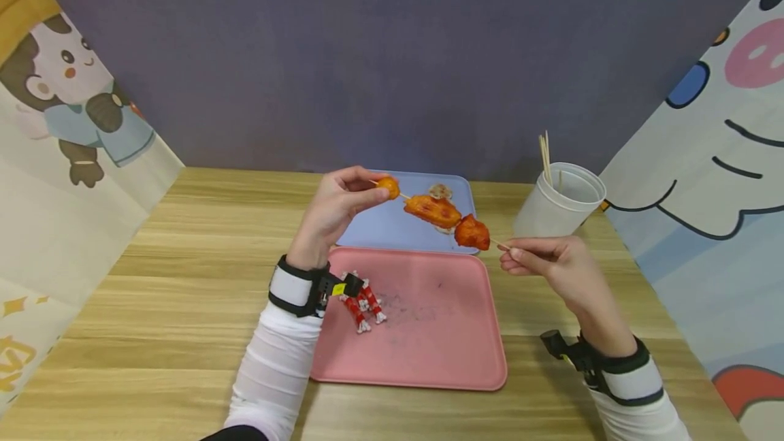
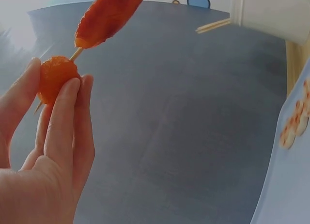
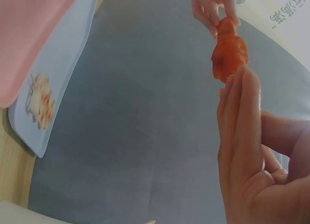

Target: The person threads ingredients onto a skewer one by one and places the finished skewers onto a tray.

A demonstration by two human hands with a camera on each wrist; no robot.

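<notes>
A wooden skewer (image 1: pixel 499 244) is held up between the two hands, threaded with three toy-like food pieces. My left hand (image 1: pixel 333 206) pinches the round orange ball (image 1: pixel 388 187) at its left end; in the left wrist view the stick's point pokes out past the ball (image 2: pixel 55 78). Midway along sits a long orange piece like a chicken wing (image 1: pixel 432 211), and a reddish chunk (image 1: pixel 471 233) is nearest the right hand. With thumb and fingers, my right hand (image 1: pixel 554 264) pinches the bare stick at the other end. The right wrist view hides that grip behind the fingers.
Below the hands lies a pink tray (image 1: pixel 441 352) with several red-and-white sticks (image 1: pixel 361 305) at its left. Behind it, a blue tray (image 1: pixel 367 226) bears pale slices (image 1: pixel 440 191). A white cup (image 1: pixel 554 206) with wooden sticks (image 1: pixel 544 155) stands back right, by the grey partition (image 1: pixel 367 73).
</notes>
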